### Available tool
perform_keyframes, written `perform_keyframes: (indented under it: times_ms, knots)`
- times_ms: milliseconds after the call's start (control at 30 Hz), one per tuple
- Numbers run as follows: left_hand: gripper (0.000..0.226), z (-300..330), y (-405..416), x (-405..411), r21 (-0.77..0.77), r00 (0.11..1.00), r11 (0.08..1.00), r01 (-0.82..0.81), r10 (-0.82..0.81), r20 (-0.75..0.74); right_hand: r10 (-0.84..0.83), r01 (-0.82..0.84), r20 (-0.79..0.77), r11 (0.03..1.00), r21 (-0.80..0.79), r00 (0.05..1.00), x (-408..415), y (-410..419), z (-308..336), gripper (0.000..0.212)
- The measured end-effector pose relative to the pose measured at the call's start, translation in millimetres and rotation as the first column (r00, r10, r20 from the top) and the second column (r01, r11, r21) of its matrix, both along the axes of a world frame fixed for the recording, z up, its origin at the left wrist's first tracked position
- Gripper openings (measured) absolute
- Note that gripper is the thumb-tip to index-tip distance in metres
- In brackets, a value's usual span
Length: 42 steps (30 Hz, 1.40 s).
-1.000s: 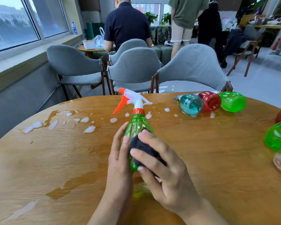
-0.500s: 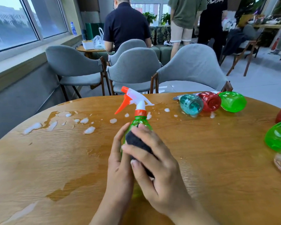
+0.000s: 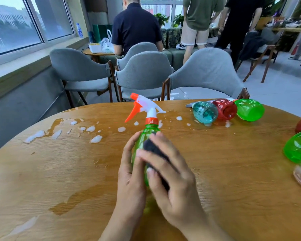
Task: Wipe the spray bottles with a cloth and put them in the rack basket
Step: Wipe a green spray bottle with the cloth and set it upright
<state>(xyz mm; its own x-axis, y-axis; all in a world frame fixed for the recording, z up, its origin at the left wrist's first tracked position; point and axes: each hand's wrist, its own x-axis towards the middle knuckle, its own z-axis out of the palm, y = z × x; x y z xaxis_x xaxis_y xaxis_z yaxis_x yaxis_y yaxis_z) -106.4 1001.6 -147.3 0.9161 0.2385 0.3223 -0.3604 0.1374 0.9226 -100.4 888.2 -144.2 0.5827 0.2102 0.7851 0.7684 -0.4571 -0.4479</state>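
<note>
A: Where is the bottle now?

B: I hold the green spray bottle (image 3: 147, 136) above the counter (image 3: 233, 171), my left hand (image 3: 131, 173) curled around its body. My right hand (image 3: 172, 178) presses the dark cloth (image 3: 150, 146) on it.

A: What is the risk?

B: The counter has foam (image 3: 96, 139) and puddles. If the plastic is wet too, I think the bottle can slip and fall.

left hand (image 3: 131, 173): bare, no glove, ring or watch in view
right hand (image 3: 174, 185): bare as well, short plain fingernails (somewhat blurred)
left forearm (image 3: 118, 223): bare down to the lower frame edge, no sleeve or cuff showing
right forearm (image 3: 205, 230): bare too, no sleeve, strap or band visible
</note>
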Motion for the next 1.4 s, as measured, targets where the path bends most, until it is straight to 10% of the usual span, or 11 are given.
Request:
perform_keyframes:
  times_ms: [200,433,667,833,1400]
  knots:
    - [0.036,-2,-6,2,-0.037,0.999,0.999,0.008,-0.009,-0.035,-0.034,0.162,-0.344,0.922,0.352,0.938,10,-11,0,0.032]
    - [0.036,-2,-10,1,0.036,0.998,0.998,0.056,-0.057,0.020,-0.025,0.025,0.047,1.000,-0.011,0.999,-2,-3,-4,0.033]
    - [0.045,-9,-13,3,0.018,1.000,1.000,0.020,-0.020,-0.018,0.122,0.187,-0.444,0.786,0.590,0.888,9,-8,5,0.026]
    - [0.041,-1,-15,10,-0.114,0.999,0.993,-0.023,0.019,-0.033,0.241,0.251,-0.520,0.665,0.703,0.820,-15,9,-5,0.031]
    - [0.056,-3,-7,0,0.069,0.999,0.997,0.032,-0.033,0.004,-0.060,0.058,0.015,0.991,0.122,0.998,5,-11,10,0.035]
